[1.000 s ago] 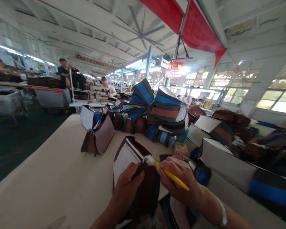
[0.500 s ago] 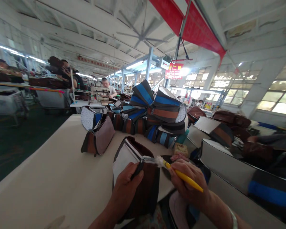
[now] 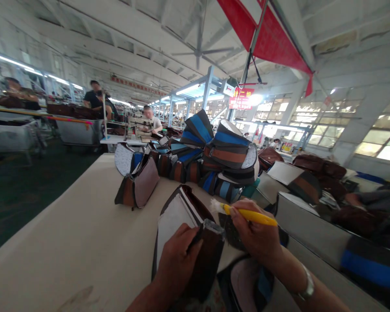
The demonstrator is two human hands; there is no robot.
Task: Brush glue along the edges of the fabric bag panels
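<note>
left hand (image 3: 178,264) closed round brown bag (image 3: 208,260), w/ white inner panel, held upright on table (image 3: 68,216) nr front edge. right hand (image 3: 255,229) pinching yellow brush (image 3: 247,215), white bristles just above bag's top corner. pile of blue/brown striped bags (image 3: 211,151) further up table.

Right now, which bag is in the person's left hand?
The dark brown bag with the white inner panel, held upright by the left hand; the striped bags lie heaped beyond it.
</note>
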